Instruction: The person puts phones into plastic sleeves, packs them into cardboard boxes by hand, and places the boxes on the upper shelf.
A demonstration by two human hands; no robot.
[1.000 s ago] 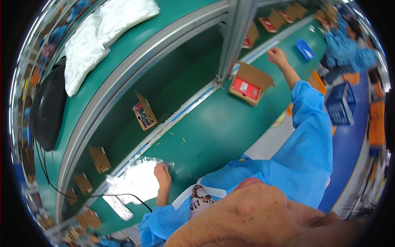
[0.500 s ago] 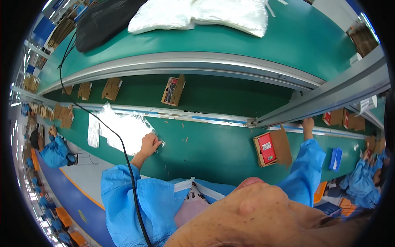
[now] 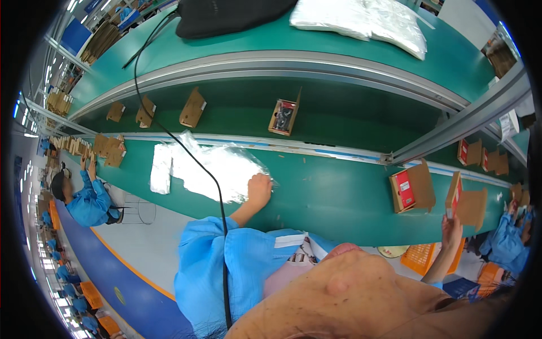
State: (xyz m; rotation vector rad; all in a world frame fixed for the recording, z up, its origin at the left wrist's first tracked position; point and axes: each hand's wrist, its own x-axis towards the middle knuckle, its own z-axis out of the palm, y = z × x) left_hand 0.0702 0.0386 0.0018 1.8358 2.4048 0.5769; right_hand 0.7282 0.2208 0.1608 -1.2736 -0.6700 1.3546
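On the green bench, my left hand (image 3: 259,189) lies at the right edge of a pile of shiny clear plastic bags (image 3: 217,169). Its fingers are curled down on the bag edge, and their tips are hidden. At the right, my right hand (image 3: 450,229) grips the lower end of an open cardboard box (image 3: 453,194) with red showing in it, its flap spread to the right. Left of that hand, another open cardboard box (image 3: 416,189) with a red packet inside rests on the bench. A narrow folded strip of clear plastic (image 3: 161,169) lies left of the pile.
Several open boxes stand along the recessed green channel, one box (image 3: 284,117) with dark items inside. A metal post (image 3: 451,127) slants at right. A black cable (image 3: 212,175) hangs across the view. Co-workers (image 3: 90,195) sit at both sides. An orange crate (image 3: 420,257) is below.
My right hand has come back from the channel edge and now holds an open box at the right. The view has shifted, moving the bench rightward in it. My left hand stays at the bags.
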